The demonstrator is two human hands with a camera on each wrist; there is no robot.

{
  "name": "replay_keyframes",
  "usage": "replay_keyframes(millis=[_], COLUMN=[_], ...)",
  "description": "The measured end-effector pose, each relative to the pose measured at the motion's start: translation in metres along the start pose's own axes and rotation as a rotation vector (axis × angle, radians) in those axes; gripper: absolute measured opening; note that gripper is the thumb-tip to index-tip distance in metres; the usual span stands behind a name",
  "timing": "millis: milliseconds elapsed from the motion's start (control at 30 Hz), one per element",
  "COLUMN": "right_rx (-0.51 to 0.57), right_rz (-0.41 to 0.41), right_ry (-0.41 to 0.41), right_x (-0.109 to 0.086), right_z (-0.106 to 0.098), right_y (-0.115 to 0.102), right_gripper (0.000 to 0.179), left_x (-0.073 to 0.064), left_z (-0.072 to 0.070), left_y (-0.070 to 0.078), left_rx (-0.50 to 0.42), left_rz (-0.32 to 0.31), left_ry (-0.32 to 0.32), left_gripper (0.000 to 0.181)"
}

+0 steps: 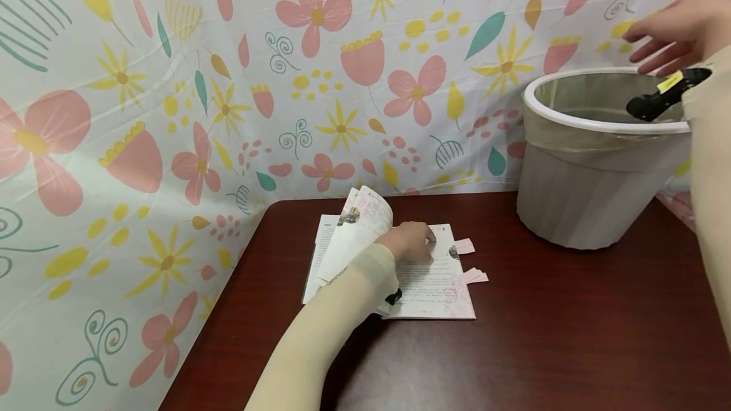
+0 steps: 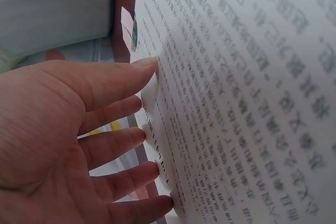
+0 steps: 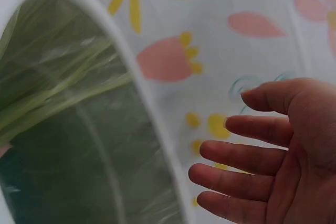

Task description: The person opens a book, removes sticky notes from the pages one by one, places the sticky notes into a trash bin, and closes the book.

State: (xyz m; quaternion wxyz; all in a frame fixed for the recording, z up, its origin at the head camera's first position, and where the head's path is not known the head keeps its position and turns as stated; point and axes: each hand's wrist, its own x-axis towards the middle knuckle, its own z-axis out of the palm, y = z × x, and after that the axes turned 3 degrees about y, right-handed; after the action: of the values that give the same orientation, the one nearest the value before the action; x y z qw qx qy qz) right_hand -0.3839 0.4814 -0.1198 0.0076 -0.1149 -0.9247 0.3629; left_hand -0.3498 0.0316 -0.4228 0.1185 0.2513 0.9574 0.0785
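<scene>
An open book [image 1: 434, 284] lies on the dark red table, some of its left pages [image 1: 368, 214] curling up. My left hand [image 1: 408, 241] rests on the right-hand page; in the left wrist view the fingertips [image 2: 149, 136] touch the printed paper, fingers spread. Pink paper tabs [image 1: 475, 276] stick out from the book's right edge. Over the rim of a grey trash bin [image 1: 594, 189] hovers my right hand [image 1: 679, 30], holding nothing. In the right wrist view its fingers [image 3: 241, 156] are extended beside the white rim [image 3: 152, 114].
The bin stands at the table's back right, lined with a translucent bag [image 3: 68, 129]. A flower-patterned curtain [image 1: 228, 81] hangs behind and to the left of the table [image 1: 514, 335]. Black wrist cameras [image 1: 657, 103] sit at the wrists.
</scene>
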Motion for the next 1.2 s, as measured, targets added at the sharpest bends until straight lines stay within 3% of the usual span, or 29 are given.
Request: replay_keyframes(millis=[100, 233, 300, 467, 600, 733, 833, 1033, 1200], right_rx=[-0.072, -0.156, -0.147, -0.135, -0.229, -0.264, -0.27, -0.263, -0.274], right_rz=[-0.101, -0.261, -0.323, -0.505, -0.706, -0.888, -0.933, -0.924, -0.834], right_ry=[0.047, 0.087, 0.095, 0.164, 0.224, 0.167, 0.054, -0.203, -0.346], right_x=[-0.009, -0.036, -0.053, -0.1, -0.135, -0.163, -0.178, -0.194, -0.201], right_z=[0.0, 0.01, 0.019, 0.06, 0.11, 0.167, 0.208, 0.282, 0.33], right_y=[-0.019, -0.051, -0.065, -0.08, -0.073, -0.055, -0.035, 0.006, 0.033], right_gripper=[0.054, 0.063, 0.051, 0.018, 0.028, 0.024, 0.027, 0.028, 0.036], left_x=[0.0, 0.0, 0.0, 0.0, 0.001, 0.001, 0.002, 0.001, 0.0], left_z=[0.0, 0.0, 0.0, -0.001, 0.0, 0.0, 0.0, -0.001, -0.001], left_y=[0.0, 0.0, 0.0, -0.002, -0.003, -0.004, -0.004, -0.003, -0.002], left_rx=[-0.001, -0.019, -0.034, -0.047, -0.043, -0.04, -0.037, -0.045, -0.036], left_rz=[-0.001, -0.015, -0.021, -0.013, -0.002, -0.001, -0.002, -0.008, -0.005], left_ry=[-0.001, -0.005, -0.002, 0.008, 0.01, 0.012, 0.009, 0.006, 0.006], left_gripper=[0.05, 0.05, 0.05, 0.05, 0.05, 0.051, 0.051, 0.05, 0.05])
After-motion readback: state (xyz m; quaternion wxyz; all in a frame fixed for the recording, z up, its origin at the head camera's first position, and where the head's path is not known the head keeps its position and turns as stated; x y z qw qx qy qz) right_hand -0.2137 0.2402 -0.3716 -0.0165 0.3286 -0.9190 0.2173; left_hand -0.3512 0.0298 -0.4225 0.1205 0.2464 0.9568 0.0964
